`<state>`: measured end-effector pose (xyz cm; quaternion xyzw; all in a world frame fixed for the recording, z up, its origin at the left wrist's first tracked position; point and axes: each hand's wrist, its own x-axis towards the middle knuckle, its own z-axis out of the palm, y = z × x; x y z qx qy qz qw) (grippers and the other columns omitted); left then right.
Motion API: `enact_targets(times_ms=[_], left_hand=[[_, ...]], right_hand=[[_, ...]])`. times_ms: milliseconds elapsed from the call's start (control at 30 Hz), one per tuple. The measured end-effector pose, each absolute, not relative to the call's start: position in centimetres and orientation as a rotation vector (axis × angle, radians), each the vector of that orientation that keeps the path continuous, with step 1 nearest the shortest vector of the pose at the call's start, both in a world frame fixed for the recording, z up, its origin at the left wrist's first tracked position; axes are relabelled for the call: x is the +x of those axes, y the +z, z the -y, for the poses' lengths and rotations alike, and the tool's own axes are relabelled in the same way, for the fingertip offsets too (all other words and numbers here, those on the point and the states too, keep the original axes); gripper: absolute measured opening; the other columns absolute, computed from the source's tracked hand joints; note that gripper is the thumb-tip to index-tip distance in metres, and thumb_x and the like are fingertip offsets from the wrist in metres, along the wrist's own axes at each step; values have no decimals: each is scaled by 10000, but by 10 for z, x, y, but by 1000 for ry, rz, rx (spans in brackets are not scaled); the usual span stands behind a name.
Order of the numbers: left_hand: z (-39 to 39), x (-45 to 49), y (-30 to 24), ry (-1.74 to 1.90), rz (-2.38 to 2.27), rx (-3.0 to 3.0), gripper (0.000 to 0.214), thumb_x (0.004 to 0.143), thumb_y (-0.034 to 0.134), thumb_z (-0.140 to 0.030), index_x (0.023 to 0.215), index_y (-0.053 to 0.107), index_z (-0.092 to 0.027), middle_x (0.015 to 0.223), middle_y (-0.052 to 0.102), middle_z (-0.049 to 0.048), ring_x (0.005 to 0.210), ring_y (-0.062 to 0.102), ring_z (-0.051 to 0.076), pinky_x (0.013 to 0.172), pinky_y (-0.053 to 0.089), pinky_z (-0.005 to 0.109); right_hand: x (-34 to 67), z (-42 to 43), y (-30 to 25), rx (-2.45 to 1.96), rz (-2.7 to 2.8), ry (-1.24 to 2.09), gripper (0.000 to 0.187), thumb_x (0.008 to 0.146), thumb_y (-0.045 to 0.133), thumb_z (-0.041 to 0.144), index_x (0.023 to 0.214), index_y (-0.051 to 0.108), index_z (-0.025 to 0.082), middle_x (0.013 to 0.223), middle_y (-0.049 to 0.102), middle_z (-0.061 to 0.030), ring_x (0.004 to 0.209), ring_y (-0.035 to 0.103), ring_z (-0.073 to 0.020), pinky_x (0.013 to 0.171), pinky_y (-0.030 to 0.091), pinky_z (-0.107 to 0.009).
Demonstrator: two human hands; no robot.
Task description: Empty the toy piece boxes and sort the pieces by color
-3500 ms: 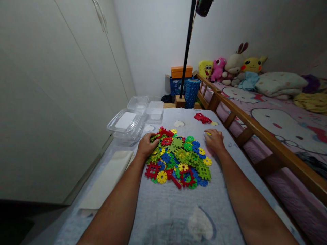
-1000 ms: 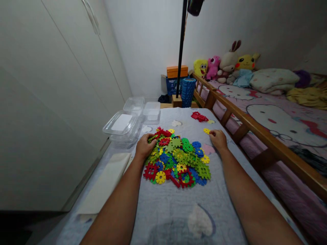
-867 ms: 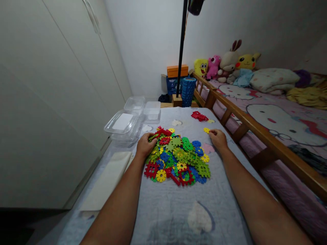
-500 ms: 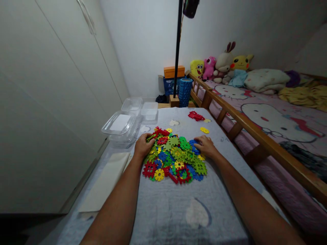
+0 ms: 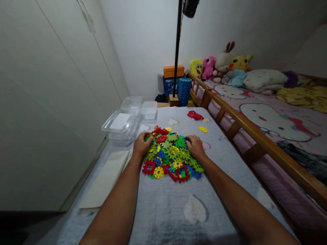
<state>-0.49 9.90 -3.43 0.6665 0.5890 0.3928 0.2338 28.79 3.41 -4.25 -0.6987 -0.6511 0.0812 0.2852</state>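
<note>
The left hand (image 5: 141,145) rests against the left side of a heap of plastic toy pieces (image 5: 168,153), its fingers bent over the heap's edge and the thumb turned inward; green pieces lie at its fingertips, but whether it pinches one I cannot tell. The right hand (image 5: 196,147) curls over the heap's right side, fingers bent toward the green and blue pieces there; its fingertips are partly hidden, so I cannot tell whether they grip anything. The heap, a mix of red, yellow, green and blue, sits between the two hands on a pale blue cloth (image 5: 163,200). Bare cloth runs from the heap toward the person, and more lies beyond it, where a yellow piece (image 5: 203,129) and, farther off, a small group of red pieces (image 5: 195,115) lie apart from the heap. On the left, clear plastic boxes (image 5: 125,137) stand beyond the left hand, and a flat white sheet (image 5: 106,183) lies just beside the left forearm. A wooden bed rail (image 5: 252,133) runs along the cloth's right side. Both forearms reach forward from the lower corners, slanting inward, with the backs of the hands turned mostly upward.
</note>
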Motion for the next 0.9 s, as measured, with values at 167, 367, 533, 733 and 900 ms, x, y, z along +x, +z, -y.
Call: enact_targets(times_ms=[167,367,533,733,900], left_hand=[[-98,-5,-35,1079,-1598,1824,360,815,569,-472,1034,660,-201,1084,722,78,1017,657,240,981,490,389],[-100,-6,-38,1075,-1603,1847,347,821,574,-466,1027,663,-202,1089,724,77,1029,660,236,983,492,375],[-101,-6,-39,1057,-1604,1847,374,823,576,-474,1055,661,-193,1110,715,86,1039,657,241,996,487,388],[-98,-7,-36,1049,-1607,1852,353,817,581,-457,1044,659,-197,1097,713,79,1054,650,245,1010,480,399],[-96,-7,-35,1074,-1612,1854,341,805,590,-441,1029,661,-194,1113,703,88,1068,642,251,1022,472,407]], right_hand=[[270,-45,-38,-1877,1712,260,273,907,507,186,1072,725,197,1153,705,-96,1112,580,-245,996,401,-369],[249,-57,-36,-1869,1671,304,263,903,518,202,1074,719,204,1151,707,-95,1122,589,-244,1024,405,-379],[246,-56,-38,-1693,1652,376,291,888,507,210,1106,700,206,1147,712,-92,1090,620,-228,1011,442,-371],[261,-54,-41,-1623,1550,424,354,895,416,194,1099,705,201,1122,726,-82,1062,636,-216,993,463,-354],[263,-52,-40,-1861,1645,273,315,871,528,208,1124,715,213,1200,699,-110,1126,565,-271,1008,405,-411]])
